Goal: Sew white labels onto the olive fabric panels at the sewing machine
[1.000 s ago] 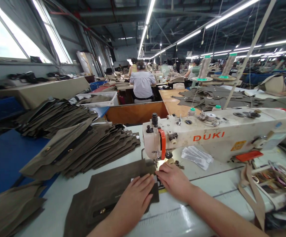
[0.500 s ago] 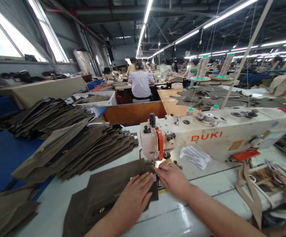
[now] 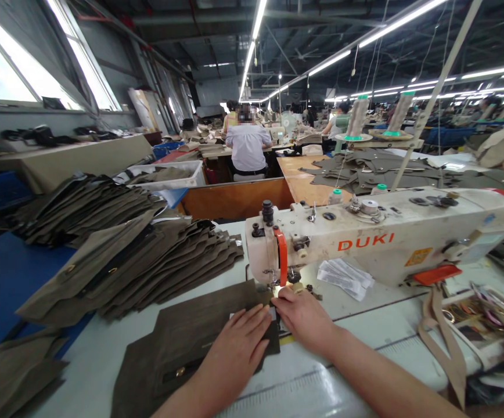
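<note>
My left hand (image 3: 237,343) lies flat, fingers stretched out, on a dark olive fabric panel (image 3: 186,325) spread on the sewing table. A small white label (image 3: 272,313) shows partly from under its fingers. At the panel's right edge, just below the needle area, my right hand (image 3: 306,320) has its fingertips pinched together on the fabric; the exact grip is partly hidden. The white sewing machine (image 3: 317,232) stands directly behind both hands, its lamp lit near the right fingertips. A zipped slot with a gold-coloured zipper pull (image 3: 180,370) is on the panel's near part.
Stacked olive fabric pieces (image 3: 177,267) lie to the left. Several white labels (image 3: 345,277) rest on the machine bed. A parts tray (image 3: 474,342) and beige straps (image 3: 446,348) are at right. Further off, a person (image 3: 248,148) sits facing away.
Both hands and the panel stay almost where they were. The view has shifted very slightly; the right fingertips seem a touch further left.
</note>
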The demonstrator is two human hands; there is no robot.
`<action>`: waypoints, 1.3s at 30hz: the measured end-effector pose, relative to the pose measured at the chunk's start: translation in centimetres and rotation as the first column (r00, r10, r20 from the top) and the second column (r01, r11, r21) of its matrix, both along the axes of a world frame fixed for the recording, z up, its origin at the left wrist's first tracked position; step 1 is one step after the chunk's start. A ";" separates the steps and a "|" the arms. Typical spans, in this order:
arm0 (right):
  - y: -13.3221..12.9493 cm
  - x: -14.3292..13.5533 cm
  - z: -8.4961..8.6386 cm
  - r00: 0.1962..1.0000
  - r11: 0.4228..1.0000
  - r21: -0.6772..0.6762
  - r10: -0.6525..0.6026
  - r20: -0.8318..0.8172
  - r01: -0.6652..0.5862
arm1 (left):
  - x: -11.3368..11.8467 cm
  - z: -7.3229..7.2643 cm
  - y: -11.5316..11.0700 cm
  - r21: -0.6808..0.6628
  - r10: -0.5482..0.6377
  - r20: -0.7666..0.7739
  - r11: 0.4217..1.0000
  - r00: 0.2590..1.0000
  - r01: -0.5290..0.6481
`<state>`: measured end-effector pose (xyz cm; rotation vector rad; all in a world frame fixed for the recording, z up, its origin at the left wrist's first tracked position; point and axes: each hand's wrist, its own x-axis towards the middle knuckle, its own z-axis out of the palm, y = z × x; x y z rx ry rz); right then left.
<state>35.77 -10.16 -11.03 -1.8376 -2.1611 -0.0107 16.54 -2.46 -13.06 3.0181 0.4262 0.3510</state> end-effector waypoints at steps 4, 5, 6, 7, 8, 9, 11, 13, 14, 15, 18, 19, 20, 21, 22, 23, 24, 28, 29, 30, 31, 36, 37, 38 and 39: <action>0.1 0.2 0.0 1.000 1.000 0.011 -0.025 0.018 0.025 | 0.5 0.0 0.4 0.016 0.015 0.000 1.000 1.000 -0.015; 0.1 0.2 0.0 0.999 1.000 0.019 -0.023 0.022 0.023 | 0.6 -0.1 0.5 0.017 0.020 0.004 1.000 1.000 -0.020; 0.1 0.2 0.0 1.000 1.000 0.025 -0.019 0.025 0.018 | 0.8 -0.1 0.6 0.015 0.023 0.010 1.000 1.000 -0.023; 0.1 0.2 0.0 1.000 1.000 0.026 -0.012 0.027 0.012 | 0.9 -0.1 0.7 0.010 0.027 0.017 1.000 0.999 -0.027; 0.1 0.2 0.0 1.000 1.000 0.020 -0.006 0.029 0.005 | 1.0 0.0 0.8 0.004 0.031 0.023 1.000 0.999 -0.031; 0.0 0.2 0.0 1.000 1.000 0.012 -0.002 0.029 0.002 | 1.2 0.0 0.9 -0.003 0.035 0.027 0.999 0.999 -0.035; 0.0 0.2 0.0 1.000 1.000 0.003 -0.002 0.020 0.002 | 1.5 0.1 1.3 -0.009 0.051 0.030 0.999 0.998 -0.051; 0.0 0.2 -0.1 1.000 1.000 0.009 -0.005 0.007 0.004 | 1.8 0.1 1.9 -0.006 0.082 0.030 0.997 0.996 -0.082; 0.0 0.2 -0.2 1.000 1.000 0.019 -0.006 0.002 0.005 | 2.0 0.2 2.2 -0.003 0.099 0.029 0.995 0.995 -0.099; 0.0 0.2 -0.3 1.000 1.000 0.029 -0.003 0.001 0.003 | 2.1 0.2 2.5 -0.001 0.115 0.029 0.993 0.993 -0.115; 0.1 0.3 -0.6 1.000 0.999 0.053 0.010 0.008 -0.010 | 2.0 0.1 2.8 0.009 0.135 0.031 0.991 0.990 -0.135; 0.1 0.2 -0.6 1.000 0.998 0.056 0.014 0.011 -0.015 | 1.8 0.1 2.7 0.013 0.130 0.032 0.991 0.991 -0.130; 0.1 0.2 -0.6 1.000 0.998 0.056 0.018 0.010 -0.019 | 1.5 0.1 2.5 0.014 0.120 0.034 0.993 0.992 -0.120; 0.1 0.1 -0.5 1.000 0.998 0.055 0.024 0.007 -0.024 | 1.2 0.0 2.1 0.013 0.108 0.036 0.994 0.994 -0.108; 0.1 0.1 -0.5 1.000 0.998 0.051 0.029 0.004 -0.029 | 0.9 0.0 1.7 0.009 0.094 0.039 0.995 0.995 -0.095; 0.1 0.0 -0.4 0.999 0.998 0.047 0.034 0.001 -0.034 | 0.6 -0.1 1.4 0.004 0.084 0.040 0.996 0.996 -0.084; 0.1 -0.1 -0.3 0.999 0.998 0.042 0.037 0.000 -0.037 | 0.4 -0.1 1.0 0.001 0.075 0.038 0.997 0.996 -0.075; 0.1 -0.2 -0.1 1.000 0.999 0.040 0.029 0.004 -0.029 | 0.4 0.0 0.4 0.015 0.068 -0.001 0.998 0.998 -0.067; 0.2 -0.1 -0.2 1.000 0.999 0.041 0.024 0.005 -0.024 | 0.6 0.0 0.5 0.022 0.070 -0.004 0.997 0.998 -0.070; 0.2 0.0 -0.2 1.000 0.999 0.041 0.018 0.006 -0.019 | 0.9 0.1 0.7 0.030 0.071 -0.002 0.997 0.997 -0.071; 0.2 0.1 -0.2 1.000 0.999 0.042 0.013 0.007 -0.013 | 1.1 0.1 0.9 0.035 0.073 0.003 0.997 0.997 -0.073; 0.4 0.4 -0.5 1.000 0.998 0.054 -0.014 0.011 0.014 | 2.3 0.4 1.9 0.031 0.088 0.006 0.996 0.996 -0.088; 0.4 0.4 -0.5 1.000 0.998 0.054 -0.017 0.015 0.016 | 2.4 0.4 2.0 0.031 0.093 -0.005 0.995 0.996 -0.093; 0.4 0.4 -0.5 1.000 0.998 0.053 -0.018 0.019 0.017 | 2.5 0.5 2.0 0.032 0.095 -0.017 0.995 0.995 -0.095; 0.4 0.4 -0.5 1.000 0.999 0.051 -0.017 0.023 0.016 | 2.4 0.5 1.9 0.034 0.095 -0.023 0.995 0.995 -0.095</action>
